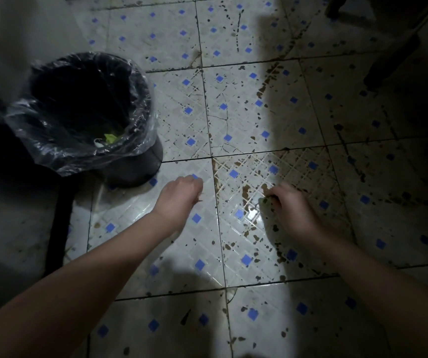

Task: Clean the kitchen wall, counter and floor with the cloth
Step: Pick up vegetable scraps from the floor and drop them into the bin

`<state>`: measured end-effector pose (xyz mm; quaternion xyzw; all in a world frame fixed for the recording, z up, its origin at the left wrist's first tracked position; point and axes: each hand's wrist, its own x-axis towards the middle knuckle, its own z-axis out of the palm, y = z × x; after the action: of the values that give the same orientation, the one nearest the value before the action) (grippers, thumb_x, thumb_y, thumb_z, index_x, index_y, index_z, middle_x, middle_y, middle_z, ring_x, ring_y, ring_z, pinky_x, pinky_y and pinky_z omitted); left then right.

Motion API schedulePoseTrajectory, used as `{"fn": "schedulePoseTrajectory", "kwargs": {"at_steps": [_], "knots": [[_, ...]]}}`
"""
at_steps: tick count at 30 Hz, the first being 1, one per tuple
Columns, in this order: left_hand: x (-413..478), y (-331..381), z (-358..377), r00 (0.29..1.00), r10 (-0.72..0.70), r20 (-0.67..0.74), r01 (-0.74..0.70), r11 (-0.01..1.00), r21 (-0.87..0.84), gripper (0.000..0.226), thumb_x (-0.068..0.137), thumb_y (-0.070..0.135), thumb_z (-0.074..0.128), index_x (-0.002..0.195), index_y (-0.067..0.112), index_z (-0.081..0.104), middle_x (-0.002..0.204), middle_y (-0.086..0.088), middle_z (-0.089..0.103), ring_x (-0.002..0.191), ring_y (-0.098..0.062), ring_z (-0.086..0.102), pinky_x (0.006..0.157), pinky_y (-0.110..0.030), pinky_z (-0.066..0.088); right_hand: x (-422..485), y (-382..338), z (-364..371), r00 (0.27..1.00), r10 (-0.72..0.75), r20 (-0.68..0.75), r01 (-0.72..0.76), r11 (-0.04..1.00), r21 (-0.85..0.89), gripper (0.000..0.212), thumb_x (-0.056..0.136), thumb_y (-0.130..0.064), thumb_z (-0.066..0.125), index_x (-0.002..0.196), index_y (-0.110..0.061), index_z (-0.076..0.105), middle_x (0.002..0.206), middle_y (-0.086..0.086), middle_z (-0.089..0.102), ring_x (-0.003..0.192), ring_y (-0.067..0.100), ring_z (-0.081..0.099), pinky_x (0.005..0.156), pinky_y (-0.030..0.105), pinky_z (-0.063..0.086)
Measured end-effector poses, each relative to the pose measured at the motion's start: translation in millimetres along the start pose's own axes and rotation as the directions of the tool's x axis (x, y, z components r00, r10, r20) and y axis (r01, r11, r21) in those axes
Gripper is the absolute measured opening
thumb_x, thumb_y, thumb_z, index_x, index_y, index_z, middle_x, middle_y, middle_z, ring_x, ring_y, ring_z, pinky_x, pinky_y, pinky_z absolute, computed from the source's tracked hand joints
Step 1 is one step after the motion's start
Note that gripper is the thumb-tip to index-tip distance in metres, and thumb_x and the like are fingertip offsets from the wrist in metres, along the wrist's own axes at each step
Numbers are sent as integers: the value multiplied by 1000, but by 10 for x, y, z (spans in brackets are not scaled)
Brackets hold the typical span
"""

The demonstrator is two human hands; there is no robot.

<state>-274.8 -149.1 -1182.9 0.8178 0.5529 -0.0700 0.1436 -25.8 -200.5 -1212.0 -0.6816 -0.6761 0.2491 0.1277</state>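
Floor (181, 254) step: pinching green scrap (264, 200) with right hand (290, 205) fingers; left hand (179, 195) curled, contents unclear. Next, likely: into trash bin (86, 112).

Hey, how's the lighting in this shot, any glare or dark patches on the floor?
Head view: a lit band runs down the middle of the tiled floor, with a glare spot just beside the right hand; deep shadow covers the right side and lower corners; the bin liner glints.

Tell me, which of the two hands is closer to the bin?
The left hand, just in front of the plastic-lined black bin. The right hand is farther off, over the brown-stained tile, fingers curled on a small green scrap.
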Motion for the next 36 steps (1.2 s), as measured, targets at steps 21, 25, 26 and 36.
{"fn": "schedulePoseTrajectory", "kwargs": {"at_steps": [21,25,26,36], "knots": [[-179,-228,-1402,823,-69,-564,91,996,11,18,97,22,47,107,14,59,103,-10,64,97,-33,54,76,-41,34,688,-1138,-595,954,-212,-212,221,975,19,21,93,-3,52,108,-8,66,104,7,61,90,16,55,81,25,46],[-200,-444,-1596,775,-144,-615,201,979,24,19,96,18,46,108,14,60,107,-11,63,100,-35,54,78,-43,36,837,-1535,-741,929,-230,-289,266,960,91,21,91,-3,54,107,-7,67,105,10,63,94,20,59,85,28,48],[-206,-501,-1623,771,-162,-615,226,974,28,19,96,17,46,108,14,60,108,-11,62,101,-35,53,79,-43,36,874,-1634,-774,923,-237,-303,278,955,102,21,91,-3,54,106,-7,67,105,10,64,95,21,60,87,30,49],[-432,-1056,-1535,749,-382,-542,419,906,-59,21,95,13,46,107,17,63,110,-11,61,106,-34,54,86,-42,38,1081,-2366,-722,891,-375,-257,410,906,100,22,89,-2,54,105,-8,69,105,11,64,97,23,60,88,30,49]]}}
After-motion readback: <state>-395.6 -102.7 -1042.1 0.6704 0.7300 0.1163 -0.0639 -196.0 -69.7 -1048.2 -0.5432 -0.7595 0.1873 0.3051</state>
